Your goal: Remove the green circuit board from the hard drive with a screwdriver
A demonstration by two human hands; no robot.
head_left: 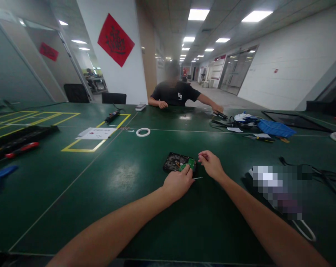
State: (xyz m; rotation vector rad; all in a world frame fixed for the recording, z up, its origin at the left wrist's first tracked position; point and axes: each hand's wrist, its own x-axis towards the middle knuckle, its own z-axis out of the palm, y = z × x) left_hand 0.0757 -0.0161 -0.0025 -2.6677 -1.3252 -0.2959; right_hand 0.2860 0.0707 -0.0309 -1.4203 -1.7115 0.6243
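Observation:
A hard drive lies on the green tabletop in front of me, its underside up and its green circuit board showing. My left hand grips the drive's near right part, the fingers resting on the circuit board. From under that hand a thin metal shaft points right; the rest of it is hidden. Just right of the drive, my right hand is closed in a pinch, thumb and fingertips together. Whatever sits between those fingertips is too small to make out.
A roll of white tape and a paper sheet lie beyond, to the left. A blue basket, pliers and cables are at the right. Across the table a person reaches toward a dark tool.

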